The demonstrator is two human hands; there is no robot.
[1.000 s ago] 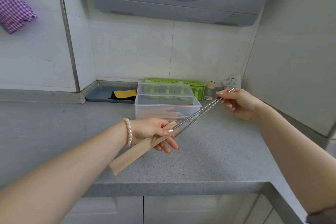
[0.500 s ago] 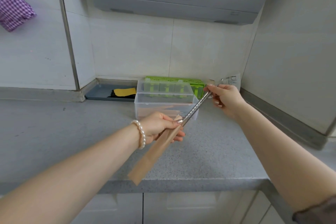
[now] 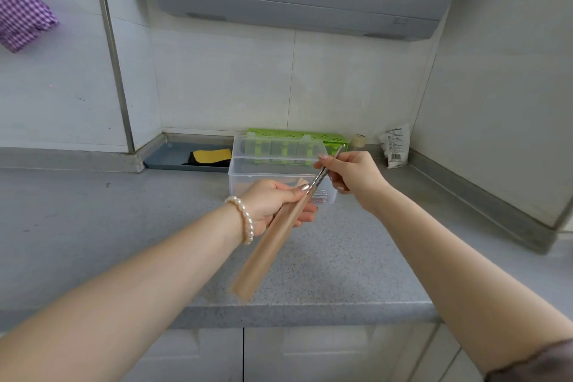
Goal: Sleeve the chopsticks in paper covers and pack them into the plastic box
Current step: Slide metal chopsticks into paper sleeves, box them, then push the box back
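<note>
My left hand [image 3: 273, 203] grips the upper end of a long brown paper sleeve [image 3: 266, 245], which slants down toward the counter's front edge. My right hand [image 3: 352, 172] pinches the top of a pair of metal chopsticks [image 3: 322, 175]. Most of their length is inside the sleeve; only a short shiny part shows between my hands. Right behind my hands stands the clear plastic box [image 3: 248, 177] on the grey counter, with sleeved chopsticks lying in its bottom.
A green perforated holder [image 3: 310, 136] stands behind the box against the wall. A grey tray with a yellow cloth [image 3: 212, 155] lies at the back left, a small jar [image 3: 358, 143] and a white packet [image 3: 395, 149] at the back right. A range hood hangs overhead.
My right hand has moved toward my left hand, sliding the chopsticks deeper into the sleeve. The exposed metal length has shrunk a lot. The sleeve has tilted steeper.
</note>
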